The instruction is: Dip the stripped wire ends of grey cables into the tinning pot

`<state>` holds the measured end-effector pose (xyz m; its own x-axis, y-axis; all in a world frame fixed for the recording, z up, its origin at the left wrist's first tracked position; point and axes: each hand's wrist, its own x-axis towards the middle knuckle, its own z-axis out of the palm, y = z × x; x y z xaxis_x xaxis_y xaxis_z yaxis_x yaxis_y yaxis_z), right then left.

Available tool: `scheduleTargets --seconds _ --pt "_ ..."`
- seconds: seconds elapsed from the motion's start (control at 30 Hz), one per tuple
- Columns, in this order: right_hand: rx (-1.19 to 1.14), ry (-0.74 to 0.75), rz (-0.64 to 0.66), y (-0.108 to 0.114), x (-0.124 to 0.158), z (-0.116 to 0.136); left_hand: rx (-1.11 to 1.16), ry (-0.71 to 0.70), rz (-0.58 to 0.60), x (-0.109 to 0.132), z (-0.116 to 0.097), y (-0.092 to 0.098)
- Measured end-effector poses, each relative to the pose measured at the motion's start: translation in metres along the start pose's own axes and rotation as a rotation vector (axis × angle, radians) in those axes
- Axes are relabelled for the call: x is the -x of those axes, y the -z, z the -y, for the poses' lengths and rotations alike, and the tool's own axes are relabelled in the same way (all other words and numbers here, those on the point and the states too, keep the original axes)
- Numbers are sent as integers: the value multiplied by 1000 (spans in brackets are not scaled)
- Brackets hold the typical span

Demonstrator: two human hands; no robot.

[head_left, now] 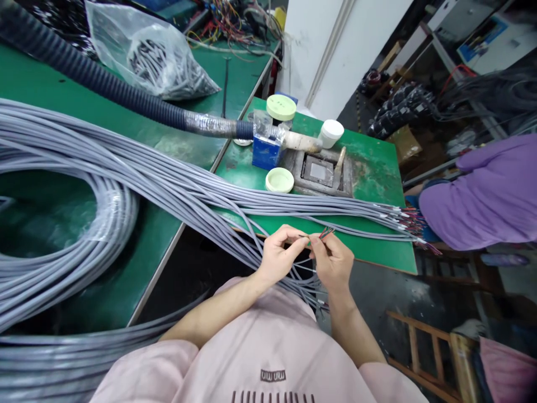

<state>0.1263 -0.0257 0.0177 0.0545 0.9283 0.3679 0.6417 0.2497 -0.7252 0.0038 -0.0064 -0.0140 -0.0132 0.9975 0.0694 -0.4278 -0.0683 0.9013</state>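
Note:
My left hand (279, 254) and my right hand (331, 260) meet in front of my chest, both pinched on the stripped end of one grey cable (312, 238). Thin red and dark inner wires fan out from that end, just above my right fingers. Behind my hands a thick bundle of grey cables (176, 190) runs across the green bench (380, 162), its stripped ends (409, 218) pointing right. Several more cable ends hang down below my hands.
A large coil of grey cable (62, 246) lies at left. A black corrugated hose (96, 78) leads to a blue box (266, 151) beside a grey metal tray (321, 173), pale green lids and a white jar. Another person in purple (482, 196) sits at right. Wooden frame at lower right.

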Motion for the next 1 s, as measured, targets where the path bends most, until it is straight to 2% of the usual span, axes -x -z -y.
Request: scheduleTargets --seconds 0.1,0.3,0.37,0.5,0.57,0.63,0.8,1.0 --pt "28 56 -20 -2 -7 4 24 -17 -46 -1 1 -2" --pt "74 184 17 -9 -37 16 137 63 -97 -9 0 -3" --pt "122 229 46 -11 -57 17 1 -8 -70 -15 -2 5" --pt "276 267 157 -20 -113 9 -570 -332 89 -29 -7 28" --pt "409 267 257 -29 -141 4 -798 -446 96 -33 -4 38" --pt "562 245 372 -39 -163 0 -930 -519 69 -36 2 44" --pt "816 194 574 -62 -187 -2 -1018 -644 105 -36 22 46" --pt "931 173 654 -75 -189 -3 -976 -649 101 -35 27 49"
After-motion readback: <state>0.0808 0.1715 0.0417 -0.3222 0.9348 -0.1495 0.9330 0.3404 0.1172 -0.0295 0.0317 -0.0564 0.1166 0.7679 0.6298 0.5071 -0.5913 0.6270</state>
